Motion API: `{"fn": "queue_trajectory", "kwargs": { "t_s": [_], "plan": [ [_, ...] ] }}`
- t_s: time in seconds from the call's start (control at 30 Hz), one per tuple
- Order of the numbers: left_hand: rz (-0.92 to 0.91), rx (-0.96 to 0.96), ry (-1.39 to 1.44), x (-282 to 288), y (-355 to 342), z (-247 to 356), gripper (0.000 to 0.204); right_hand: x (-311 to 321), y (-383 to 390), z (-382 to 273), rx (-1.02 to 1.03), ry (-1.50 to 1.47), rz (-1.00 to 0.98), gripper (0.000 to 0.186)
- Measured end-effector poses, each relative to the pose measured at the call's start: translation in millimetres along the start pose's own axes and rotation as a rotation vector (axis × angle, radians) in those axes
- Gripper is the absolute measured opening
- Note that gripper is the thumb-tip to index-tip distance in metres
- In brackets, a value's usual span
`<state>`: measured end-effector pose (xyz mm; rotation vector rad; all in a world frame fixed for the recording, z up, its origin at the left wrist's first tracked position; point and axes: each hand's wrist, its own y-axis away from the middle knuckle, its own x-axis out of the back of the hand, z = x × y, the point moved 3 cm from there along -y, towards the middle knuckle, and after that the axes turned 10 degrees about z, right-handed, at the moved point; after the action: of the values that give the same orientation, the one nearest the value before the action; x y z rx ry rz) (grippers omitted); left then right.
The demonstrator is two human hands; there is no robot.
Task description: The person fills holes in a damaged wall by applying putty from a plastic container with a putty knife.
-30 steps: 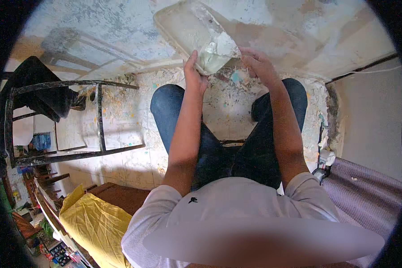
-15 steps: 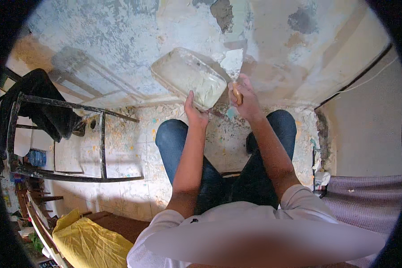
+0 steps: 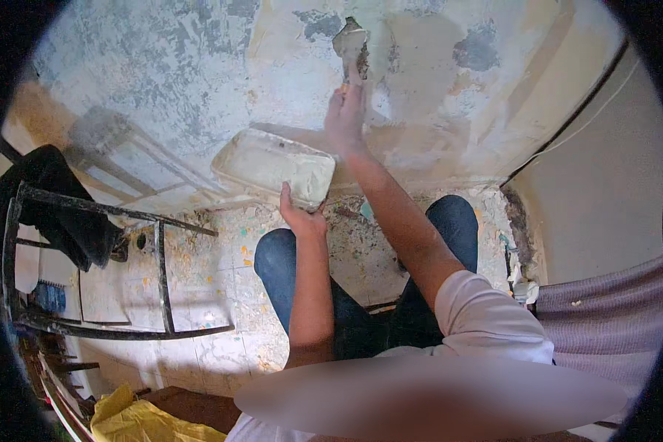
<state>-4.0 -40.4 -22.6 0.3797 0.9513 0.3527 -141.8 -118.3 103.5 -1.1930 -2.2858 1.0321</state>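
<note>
Pressing filler with our right hand (image 3: 344, 118), closed on a putty knife (image 3: 352, 46); left hand (image 3: 300, 214) grips the tray (image 3: 265, 158) (half full). Wall (image 3: 162, 74) mostly unpatched, we judge.

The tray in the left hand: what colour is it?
Off-white, coated with pale putty; the tray shows best in the head view.

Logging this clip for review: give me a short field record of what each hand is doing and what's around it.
left hand: holds plaster tray by its near edge
right hand: raised, pressing putty knife to wall
wall: patchy, peeling, with a dark gouge at the blade
tray contents: pale putty
posture: seated, jeans-clad knees below tray
nearby: black metal frame on the person's left, yellow bag
</note>
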Motion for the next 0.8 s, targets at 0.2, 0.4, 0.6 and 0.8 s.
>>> {"fn": "queue_trajectory", "kwargs": {
  "t_s": [0.2, 0.4, 0.6, 0.8],
  "plan": [
    [0.087, 0.003, 0.080, 0, 5, 8, 0.056, -40, -15, -8, 0.117, -0.012, 0.161, 0.059],
    [0.065, -0.019, 0.100, -1, 4, 12, 0.061, -59, -24, -10, 0.091, -0.014, 0.201, 0.061],
    [0.023, 0.027, 0.113, -6, 11, 16, 0.058, -71, -32, -9, 0.046, 0.000, 0.204, 0.063],
    [0.046, 0.055, 0.147, -4, 16, 17, 0.055, -93, -44, -8, 0.115, 0.013, 0.261, 0.063]
  ]
}}
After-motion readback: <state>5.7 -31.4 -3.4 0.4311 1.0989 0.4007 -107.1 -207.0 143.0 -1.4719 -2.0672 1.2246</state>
